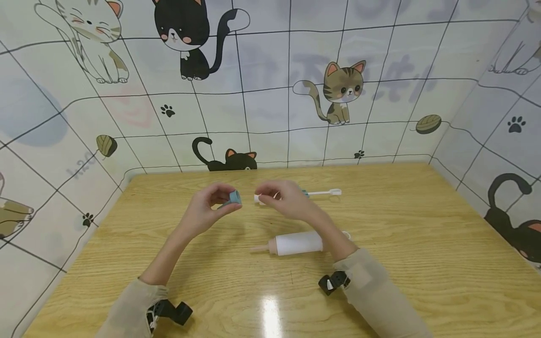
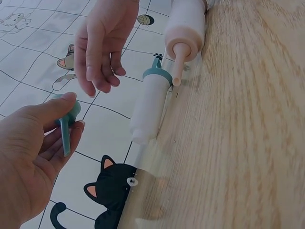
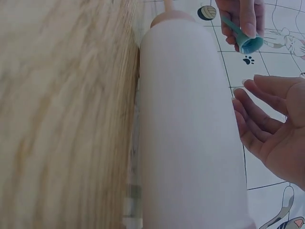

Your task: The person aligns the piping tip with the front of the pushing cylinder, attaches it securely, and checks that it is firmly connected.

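Note:
My left hand (image 1: 203, 209) pinches a teal spout cap (image 2: 66, 121) between thumb and fingers. The cap has a cup-like wide end, and its thin spout shows in the left wrist view. Facing it, my right hand (image 1: 287, 199) has its fingers loosely bent with nothing between them, as the left wrist view shows. In the head view this hand overlaps a small white bottle (image 2: 150, 107) with a teal collar, which lies on its side and is partly hidden. Nearer to me, under the right forearm, lies a larger white bottle (image 1: 297, 243) with a beige nozzle (image 1: 262, 248).
A slim white piece (image 1: 325, 192) with a wider end extends right from the small bottle's teal part. The wooden table (image 1: 169, 272) ends at a cat-print sheet (image 1: 270, 112) along the back and sides. Black wrist cameras (image 1: 173, 311) sit at both sleeves.

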Demonstrator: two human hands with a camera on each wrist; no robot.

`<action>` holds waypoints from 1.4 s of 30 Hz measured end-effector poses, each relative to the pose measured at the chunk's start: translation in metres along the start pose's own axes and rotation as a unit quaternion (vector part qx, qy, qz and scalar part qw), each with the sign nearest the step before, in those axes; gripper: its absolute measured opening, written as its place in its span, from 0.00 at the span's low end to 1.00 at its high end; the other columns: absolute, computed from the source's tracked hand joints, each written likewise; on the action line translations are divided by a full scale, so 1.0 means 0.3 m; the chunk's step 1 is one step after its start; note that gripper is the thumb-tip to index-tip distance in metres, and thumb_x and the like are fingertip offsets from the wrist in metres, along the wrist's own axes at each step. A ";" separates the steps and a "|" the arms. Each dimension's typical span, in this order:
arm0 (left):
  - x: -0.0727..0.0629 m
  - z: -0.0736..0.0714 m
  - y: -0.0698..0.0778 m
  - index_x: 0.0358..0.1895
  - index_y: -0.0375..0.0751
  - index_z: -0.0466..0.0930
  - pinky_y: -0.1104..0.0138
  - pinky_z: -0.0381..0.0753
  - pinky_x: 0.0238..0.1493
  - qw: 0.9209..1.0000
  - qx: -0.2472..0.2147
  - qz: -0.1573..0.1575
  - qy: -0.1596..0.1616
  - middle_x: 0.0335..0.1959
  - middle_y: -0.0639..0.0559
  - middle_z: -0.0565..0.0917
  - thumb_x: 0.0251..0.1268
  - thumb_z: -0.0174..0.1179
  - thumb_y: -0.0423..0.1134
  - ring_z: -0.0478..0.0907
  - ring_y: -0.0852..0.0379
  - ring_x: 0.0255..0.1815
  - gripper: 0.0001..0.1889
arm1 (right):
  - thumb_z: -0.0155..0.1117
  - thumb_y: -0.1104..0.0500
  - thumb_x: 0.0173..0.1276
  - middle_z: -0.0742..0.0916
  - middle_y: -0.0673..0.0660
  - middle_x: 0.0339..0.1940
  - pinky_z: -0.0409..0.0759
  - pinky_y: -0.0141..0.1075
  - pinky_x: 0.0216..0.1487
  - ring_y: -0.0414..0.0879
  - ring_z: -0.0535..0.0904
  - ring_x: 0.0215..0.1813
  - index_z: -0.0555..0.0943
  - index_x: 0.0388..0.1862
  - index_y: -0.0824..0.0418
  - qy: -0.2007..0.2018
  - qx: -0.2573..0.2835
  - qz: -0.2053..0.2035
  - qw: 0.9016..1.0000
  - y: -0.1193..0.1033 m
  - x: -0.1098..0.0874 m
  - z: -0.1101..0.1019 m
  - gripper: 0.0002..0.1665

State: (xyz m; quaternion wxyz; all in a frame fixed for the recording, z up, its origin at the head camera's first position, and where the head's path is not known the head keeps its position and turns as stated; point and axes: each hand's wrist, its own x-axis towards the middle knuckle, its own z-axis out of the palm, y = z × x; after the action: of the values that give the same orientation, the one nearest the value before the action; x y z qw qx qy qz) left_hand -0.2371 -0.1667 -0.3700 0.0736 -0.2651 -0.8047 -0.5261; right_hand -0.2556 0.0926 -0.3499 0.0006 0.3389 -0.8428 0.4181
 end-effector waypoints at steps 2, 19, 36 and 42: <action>0.000 -0.001 0.000 0.52 0.35 0.80 0.62 0.85 0.50 1.000 0.001 -0.002 -0.002 0.41 0.46 0.85 0.61 0.73 0.33 0.83 0.53 0.42 0.18 | 0.61 0.61 0.76 0.88 0.53 0.39 0.83 0.39 0.45 0.45 0.81 0.42 0.84 0.53 0.65 -0.001 -0.007 0.002 1.000 0.008 -0.003 -0.008 0.12; -0.004 -0.005 -0.002 0.52 0.36 0.80 0.64 0.85 0.49 1.000 0.004 -0.007 -0.008 0.41 0.46 0.85 0.61 0.73 0.33 0.83 0.52 0.43 0.18 | 0.67 0.58 0.72 0.84 0.59 0.61 0.72 0.53 0.68 0.59 0.76 0.65 0.80 0.62 0.65 0.023 -0.078 0.030 0.996 0.103 -0.039 -0.078 0.22; -0.004 -0.003 -0.003 0.52 0.36 0.80 0.59 0.86 0.50 1.000 0.014 -0.011 -0.014 0.42 0.46 0.84 0.62 0.72 0.33 0.84 0.52 0.43 0.17 | 0.72 0.59 0.68 0.80 0.62 0.65 0.68 0.54 0.71 0.59 0.72 0.69 0.76 0.66 0.66 -0.036 -0.111 0.070 0.991 0.157 -0.071 -0.132 0.30; -0.003 -0.002 -0.002 0.52 0.36 0.80 0.58 0.86 0.50 1.000 0.014 -0.013 -0.014 0.42 0.46 0.84 0.61 0.73 0.33 0.84 0.52 0.43 0.18 | 0.71 0.61 0.68 0.82 0.62 0.62 0.73 0.53 0.66 0.58 0.76 0.61 0.77 0.65 0.68 -0.049 -0.122 0.067 0.989 0.155 -0.073 -0.136 0.28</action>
State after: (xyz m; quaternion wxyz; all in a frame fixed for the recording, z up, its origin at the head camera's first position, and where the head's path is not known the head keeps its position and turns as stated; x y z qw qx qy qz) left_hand -0.2366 -0.1678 -0.3705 0.0590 -0.2606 -0.8163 -0.5121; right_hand -0.2767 0.1535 -0.3622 -0.0273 0.2993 -0.9073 0.2939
